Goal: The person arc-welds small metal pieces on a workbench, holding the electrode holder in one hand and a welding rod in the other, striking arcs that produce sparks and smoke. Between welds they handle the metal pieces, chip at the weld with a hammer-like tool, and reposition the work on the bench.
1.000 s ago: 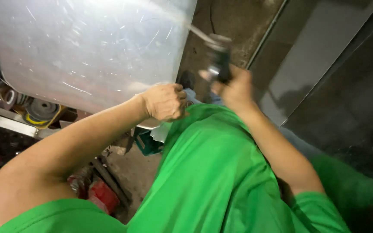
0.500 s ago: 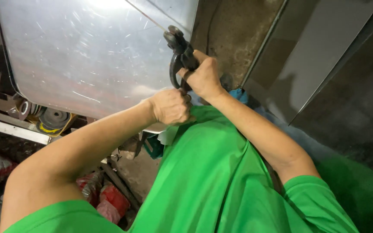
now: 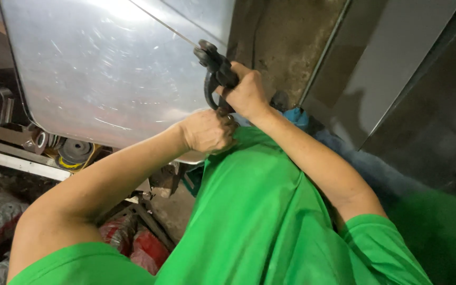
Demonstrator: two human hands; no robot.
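Head view, looking down past a green shirt (image 3: pixel 270 211) at two bare hands working on one large metal sheet (image 3: pixel 112 68). The sheet is shiny, scratched, rounded at its lower corners, and fills the upper left of the frame, with a single thin line running across its upper part toward the right edge.

The right hand (image 3: pixel 246 95) is wrapped tight around the dark handles of one pair of black snips (image 3: pixel 215 66); its grip is shut on the tool, whose head sits right at the sheet's right edge. Whether the blades are open or biting the metal cannot be told.

The left hand (image 3: pixel 207 131) is curled into a narrow grip at the sheet's lower edge, just below the snips and just beside the right hand; the fingers seem to pinch the rim, though the contact itself is hidden.

Below the sheet, at the left, lies one round metal wheel (image 3: pixel 76 152) with a yellow rim, and lower down two red bundles (image 3: pixel 133 240) on the floor. A grey panel (image 3: pixel 397 63) leans at the right.
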